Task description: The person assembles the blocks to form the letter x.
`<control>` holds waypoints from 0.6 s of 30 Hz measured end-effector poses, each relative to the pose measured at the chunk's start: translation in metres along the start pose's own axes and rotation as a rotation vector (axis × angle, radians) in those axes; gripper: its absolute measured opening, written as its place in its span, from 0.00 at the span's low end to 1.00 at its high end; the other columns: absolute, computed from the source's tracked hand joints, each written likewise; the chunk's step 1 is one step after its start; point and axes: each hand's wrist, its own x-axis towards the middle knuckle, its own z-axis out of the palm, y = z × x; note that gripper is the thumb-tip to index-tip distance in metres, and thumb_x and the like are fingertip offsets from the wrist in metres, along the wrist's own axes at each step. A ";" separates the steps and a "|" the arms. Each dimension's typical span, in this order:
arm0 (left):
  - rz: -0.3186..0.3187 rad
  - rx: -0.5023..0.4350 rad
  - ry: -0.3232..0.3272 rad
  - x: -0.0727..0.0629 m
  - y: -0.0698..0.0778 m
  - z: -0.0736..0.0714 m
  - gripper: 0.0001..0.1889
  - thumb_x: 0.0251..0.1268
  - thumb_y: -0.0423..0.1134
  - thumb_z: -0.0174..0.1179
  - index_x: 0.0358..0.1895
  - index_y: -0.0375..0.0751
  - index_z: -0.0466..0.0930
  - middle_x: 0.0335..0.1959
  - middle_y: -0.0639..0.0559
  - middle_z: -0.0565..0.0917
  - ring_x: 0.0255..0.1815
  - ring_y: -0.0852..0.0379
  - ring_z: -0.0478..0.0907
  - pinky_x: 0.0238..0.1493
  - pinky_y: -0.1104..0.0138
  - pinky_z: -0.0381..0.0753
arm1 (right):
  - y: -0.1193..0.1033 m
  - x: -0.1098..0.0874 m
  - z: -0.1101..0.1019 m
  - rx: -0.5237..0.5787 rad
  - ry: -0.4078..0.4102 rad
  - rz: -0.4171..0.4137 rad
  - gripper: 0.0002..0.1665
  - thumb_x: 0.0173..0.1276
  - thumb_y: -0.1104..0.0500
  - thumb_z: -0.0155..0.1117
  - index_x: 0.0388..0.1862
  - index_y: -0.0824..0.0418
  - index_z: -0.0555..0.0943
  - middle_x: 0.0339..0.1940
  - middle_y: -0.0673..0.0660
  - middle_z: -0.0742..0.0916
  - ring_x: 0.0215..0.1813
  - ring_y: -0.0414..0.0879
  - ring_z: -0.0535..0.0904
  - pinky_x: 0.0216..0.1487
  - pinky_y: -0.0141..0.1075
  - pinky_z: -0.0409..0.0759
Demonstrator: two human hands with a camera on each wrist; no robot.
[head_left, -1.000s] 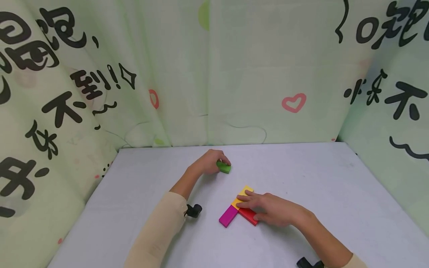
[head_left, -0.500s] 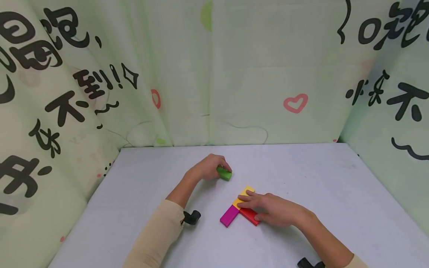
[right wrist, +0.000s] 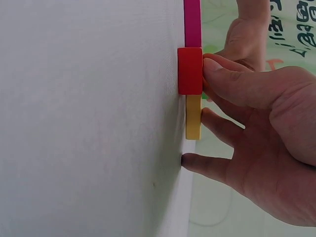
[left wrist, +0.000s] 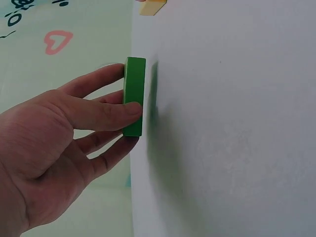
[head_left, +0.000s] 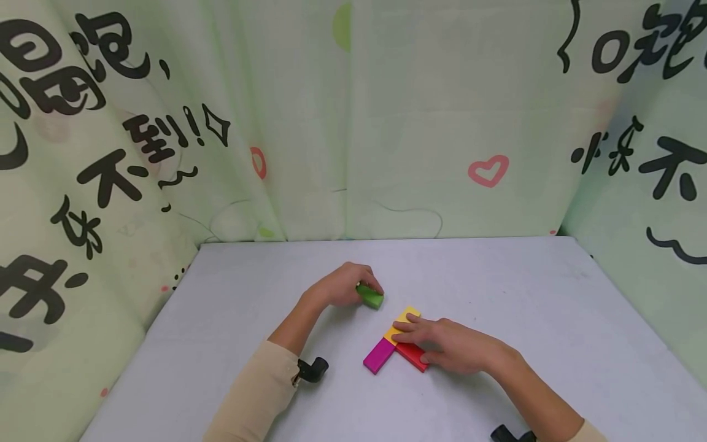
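Observation:
My left hand (head_left: 345, 285) pinches a green rectangular block (head_left: 370, 297) between thumb and fingers. In the left wrist view the green block (left wrist: 134, 91) hangs just off the white surface, its shadow beside it. My right hand (head_left: 461, 347) rests with spread fingers on a yellow block (head_left: 410, 312), and its thumb touches a red block (head_left: 411, 355). A magenta block (head_left: 378, 356) lies end to end with the yellow one. The red block (right wrist: 190, 71) branches off where those two meet. Fingers cover part of the yellow and red blocks.
The blocks lie on a white-covered table (head_left: 497, 276). Pale green curtains (head_left: 409, 123) with black lettering and hearts stand behind it and at both sides. A black wrist device (head_left: 312, 369) sits on my left forearm, another (head_left: 512, 434) by the right.
My left hand has brought the green block nearer to me, closer to the yellow block. The right hand and the three blocks by it have stayed in place.

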 end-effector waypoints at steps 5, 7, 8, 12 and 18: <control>-0.013 -0.024 -0.018 -0.006 0.003 0.003 0.19 0.66 0.25 0.67 0.55 0.51 0.91 0.53 0.55 0.86 0.57 0.57 0.79 0.58 0.67 0.83 | 0.001 0.001 0.000 0.002 -0.003 0.001 0.35 0.72 0.64 0.68 0.76 0.46 0.76 0.80 0.48 0.74 0.84 0.59 0.60 0.73 0.62 0.70; -0.012 -0.033 -0.025 -0.009 0.006 0.003 0.20 0.66 0.25 0.67 0.55 0.51 0.91 0.53 0.55 0.86 0.57 0.57 0.79 0.59 0.67 0.82 | 0.001 0.000 0.000 0.000 0.000 0.000 0.35 0.72 0.64 0.67 0.76 0.46 0.76 0.80 0.48 0.74 0.84 0.59 0.60 0.73 0.62 0.70; -0.010 -0.035 -0.028 -0.010 0.007 0.004 0.20 0.66 0.25 0.66 0.54 0.51 0.91 0.53 0.55 0.86 0.57 0.58 0.79 0.59 0.67 0.82 | 0.002 0.000 0.000 0.000 0.002 -0.002 0.35 0.72 0.65 0.67 0.76 0.46 0.76 0.80 0.48 0.74 0.84 0.59 0.61 0.73 0.62 0.70; 0.006 -0.043 -0.043 -0.013 0.011 0.004 0.20 0.65 0.24 0.67 0.54 0.51 0.91 0.53 0.56 0.86 0.58 0.58 0.79 0.60 0.68 0.82 | 0.002 0.000 0.000 -0.002 0.008 -0.007 0.35 0.72 0.64 0.68 0.76 0.45 0.76 0.79 0.48 0.74 0.84 0.59 0.61 0.73 0.61 0.71; 0.040 -0.051 -0.062 -0.017 0.016 0.006 0.20 0.65 0.24 0.66 0.54 0.50 0.91 0.52 0.56 0.86 0.55 0.59 0.79 0.57 0.71 0.81 | 0.003 0.001 0.001 0.005 -0.001 0.000 0.35 0.72 0.64 0.68 0.76 0.45 0.75 0.79 0.48 0.75 0.84 0.59 0.61 0.73 0.61 0.71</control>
